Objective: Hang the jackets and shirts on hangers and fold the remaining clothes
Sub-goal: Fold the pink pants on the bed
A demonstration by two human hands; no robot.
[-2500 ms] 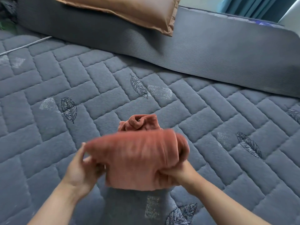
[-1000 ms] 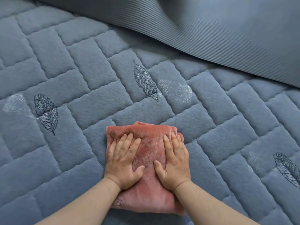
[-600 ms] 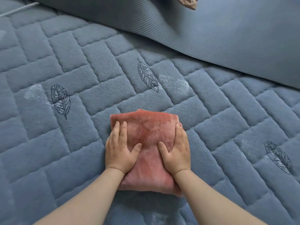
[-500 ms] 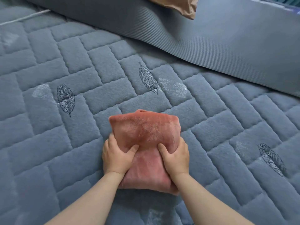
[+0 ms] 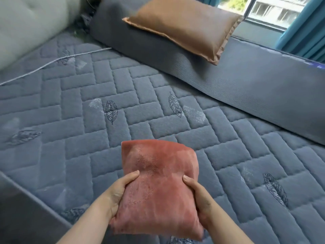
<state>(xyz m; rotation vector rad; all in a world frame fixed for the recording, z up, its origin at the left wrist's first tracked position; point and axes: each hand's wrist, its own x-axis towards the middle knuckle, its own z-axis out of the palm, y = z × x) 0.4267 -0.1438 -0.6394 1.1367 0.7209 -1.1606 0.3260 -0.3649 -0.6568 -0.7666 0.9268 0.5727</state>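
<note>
folded garment [image 5: 158, 187] gripped w/ both hands, l [image 5: 117, 192] & r [image 5: 200, 196].

Quilted grey bed cover [image 5: 73, 155] lay left of left hand [image 5: 117, 192]; brown pillow [image 5: 184, 27] sat on ribbed grey pad [image 5: 263, 88] far ahead; window [image 5: 263, 7], teal curtain [image 5: 302, 27] beyond right hand [image 5: 200, 198].

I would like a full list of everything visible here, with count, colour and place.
folded garment: one, rust red, held between both hands
quilted cover: one, grey-blue with leaf embroidery, spread across the middle
ribbed mat: one, dark grey, along the cover's far side
pillow: one, brown, on the ribbed mat
cord: one, pale grey, across the cover, upper left
tufted cushion: one, pale grey, top left
curtain: one, teal, top right
left hand: one, grips the garment's left side
right hand: one, grips the garment's right side
</note>
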